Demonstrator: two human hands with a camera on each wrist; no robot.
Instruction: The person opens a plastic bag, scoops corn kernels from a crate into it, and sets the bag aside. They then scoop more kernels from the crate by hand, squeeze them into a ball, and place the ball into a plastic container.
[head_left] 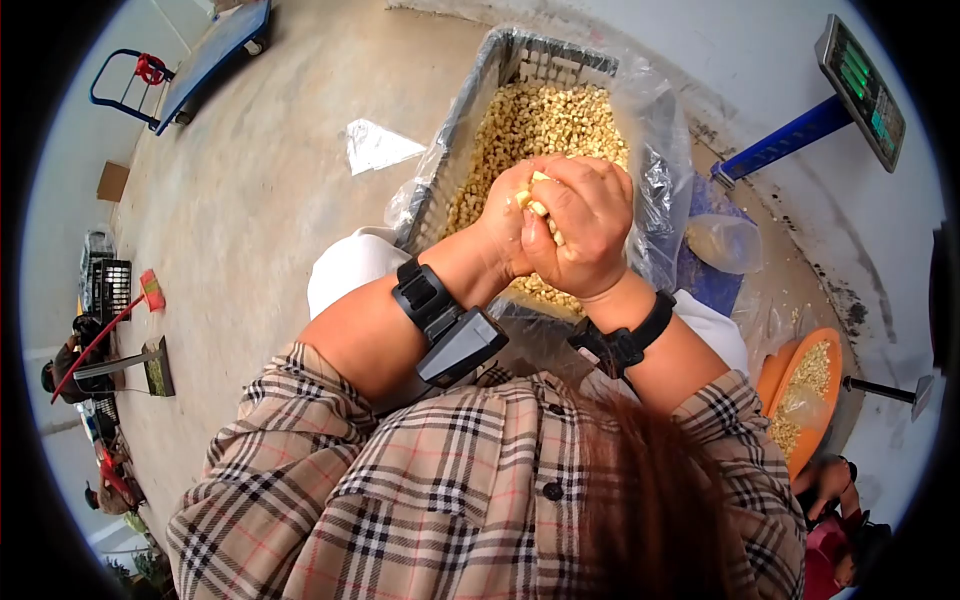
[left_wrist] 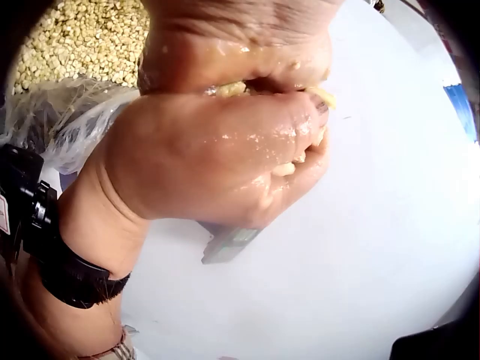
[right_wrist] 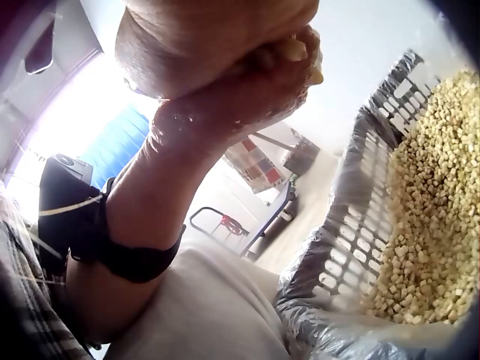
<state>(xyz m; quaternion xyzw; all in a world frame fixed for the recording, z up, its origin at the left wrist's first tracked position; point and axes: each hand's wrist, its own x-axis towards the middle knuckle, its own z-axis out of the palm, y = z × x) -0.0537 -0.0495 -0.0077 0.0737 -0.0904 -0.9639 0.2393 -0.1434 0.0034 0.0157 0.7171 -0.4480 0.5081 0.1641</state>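
Both hands are clasped together over a crate of small pale-yellow diced pieces (head_left: 560,115). My left hand (head_left: 503,222) and right hand (head_left: 588,215) curl against each other and squeeze a clump of the same pieces (head_left: 538,207) between them. In the left wrist view, the right hand (left_wrist: 202,157) looks wet, with bits of yellow poking out between its fingers. Seen from the right wrist, the left hand (right_wrist: 217,105) presses up under the right hand (right_wrist: 217,34), pieces at its fingertips. The palms' insides are hidden.
The plastic-lined crate (head_left: 455,125) stands between the knees. A scale with a lit display (head_left: 862,90) is at right, beside an orange basin (head_left: 832,395) of similar pieces. A blue trolley (head_left: 205,65) and white plastic (head_left: 378,145) are at left. Other people sit farther off.
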